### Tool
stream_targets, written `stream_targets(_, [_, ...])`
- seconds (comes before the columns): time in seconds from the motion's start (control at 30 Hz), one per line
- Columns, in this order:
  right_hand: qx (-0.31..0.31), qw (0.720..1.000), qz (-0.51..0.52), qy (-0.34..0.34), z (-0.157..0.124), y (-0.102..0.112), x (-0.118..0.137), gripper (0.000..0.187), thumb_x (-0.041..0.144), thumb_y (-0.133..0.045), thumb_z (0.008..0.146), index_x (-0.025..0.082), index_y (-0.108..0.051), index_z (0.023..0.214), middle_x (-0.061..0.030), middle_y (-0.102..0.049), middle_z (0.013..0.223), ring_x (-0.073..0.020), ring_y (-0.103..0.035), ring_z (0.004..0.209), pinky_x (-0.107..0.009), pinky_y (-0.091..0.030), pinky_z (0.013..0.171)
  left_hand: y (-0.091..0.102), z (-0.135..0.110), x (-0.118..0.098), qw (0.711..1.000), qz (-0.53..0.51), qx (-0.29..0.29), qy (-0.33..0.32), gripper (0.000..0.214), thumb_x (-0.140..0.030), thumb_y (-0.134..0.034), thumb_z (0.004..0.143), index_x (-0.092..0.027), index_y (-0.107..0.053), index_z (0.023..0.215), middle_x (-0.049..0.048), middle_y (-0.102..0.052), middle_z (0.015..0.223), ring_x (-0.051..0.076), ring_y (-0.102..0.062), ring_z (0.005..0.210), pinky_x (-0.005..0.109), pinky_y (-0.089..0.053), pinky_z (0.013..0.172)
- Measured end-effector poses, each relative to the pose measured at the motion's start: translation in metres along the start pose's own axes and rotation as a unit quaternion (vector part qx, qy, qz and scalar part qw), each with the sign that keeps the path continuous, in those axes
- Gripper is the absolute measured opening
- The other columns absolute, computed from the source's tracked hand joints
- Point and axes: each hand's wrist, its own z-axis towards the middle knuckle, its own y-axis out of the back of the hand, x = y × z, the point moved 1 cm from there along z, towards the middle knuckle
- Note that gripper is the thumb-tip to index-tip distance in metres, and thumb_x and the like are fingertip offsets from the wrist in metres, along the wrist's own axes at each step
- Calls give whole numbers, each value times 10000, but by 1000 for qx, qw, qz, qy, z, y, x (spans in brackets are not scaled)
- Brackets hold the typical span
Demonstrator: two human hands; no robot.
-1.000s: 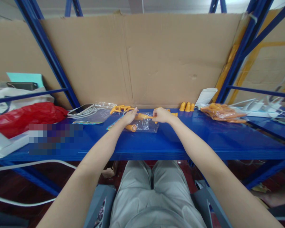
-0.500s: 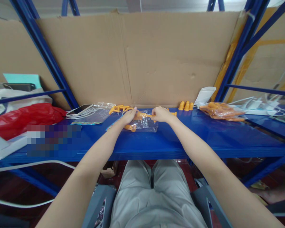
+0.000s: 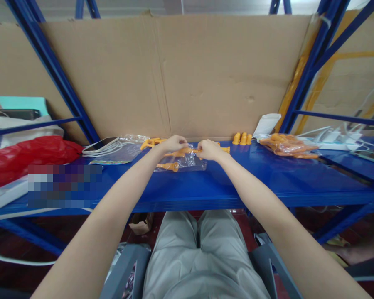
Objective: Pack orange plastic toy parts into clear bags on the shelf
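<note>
On the blue shelf top lies a clear plastic bag with orange plastic pieces in or on it. One orange flared piece rests at the bag's near left. My left hand is just above a long orange plastic piece, its fingers loosely bent and apart. At the right end of that piece, my right hand has its fingertips pinched together on it. Another orange piece sticks out beyond my right hand. Orange frame-shaped parts lie behind my left forearm.
Three orange cone-shaped pieces stand at the back. To the right are a bag of orange parts and a white power strip. On the left lie a phone with white cable and a red bag. Cardboard walls the back.
My left hand has lifted slightly and its fingers have bent, showing more of the orange piece below. My right hand keeps its pinch. The view has shifted a little.
</note>
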Motion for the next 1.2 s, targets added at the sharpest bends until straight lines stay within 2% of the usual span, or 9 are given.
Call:
stream_targets(0.2, [10, 1000, -6, 9, -3, 1, 5, 217, 218, -598, 802, 163, -728, 967, -114, -730, 987, -255, -668, 1006, -291, -480, 814, -1, 10, 2, 999, 34, 11, 2, 170, -274, -550, 712, -147, -661, 736, 53, -679, 756, 168, -585, 713, 271, -438, 687])
stream_targets(0.37, [-2, 1000, -11, 11, -3, -3, 4, 232, 207, -569, 823, 161, -721, 992, -129, -723, 1031, -272, -657, 1045, -318, -481, 852, 2, 11, -3, 1000, 8, -11, 21, 147, -266, -536, 722, -153, -630, 737, 51, -652, 747, 159, -566, 689, 272, -431, 660])
stream_targets(0.57, [-12, 1000, -27, 0, -6, -5, 10, 276, 206, -538, 849, 157, -701, 1065, -165, -702, 1097, -309, -637, 1101, -364, -486, 887, 3, 17, -5, 1000, -21, -15, 13, 128, -286, -548, 725, -170, -600, 703, 49, -642, 736, 158, -552, 702, 274, -429, 666])
stream_targets(0.7, [-16, 998, -51, -21, -6, -3, 14, 310, 185, -517, 864, 125, -685, 1118, -205, -697, 1086, -328, -638, 1102, -365, -495, 874, 0, 22, -4, 999, -23, -29, 12, 99, -254, -538, 714, -175, -599, 711, 45, -639, 735, 156, -549, 710, 272, -429, 667])
stream_targets(0.9, [-10, 998, -48, -30, -4, -5, 13, 315, 180, -530, 865, 114, -676, 1135, -216, -699, 1073, -326, -637, 1107, -363, -496, 879, -7, 27, -7, 998, -35, -44, 9, 98, -212, -519, 709, -168, -598, 748, 35, -648, 772, 158, -572, 755, 270, -444, 707])
stream_targets(1.03, [0, 999, -7, -54, 0, -6, 8, 287, 181, -566, 829, 126, -702, 1075, -190, -704, 1087, -313, -635, 1110, -366, -500, 878, -11, 29, -9, 997, -51, -55, 17, 86, -194, -517, 719, -161, -587, 757, 40, -658, 807, 153, -582, 769, 267, -449, 723])
stream_targets(1.2, [58, 994, 74, -62, 5, -6, -3, 221, 253, -567, 831, 153, -745, 916, -107, -745, 947, -240, -690, 945, -289, -515, 783, -15, 32, -7, 995, -61, -73, 27, 67, -195, -538, 735, -157, -591, 749, 34, -659, 783, 155, -587, 768, 265, -454, 717])
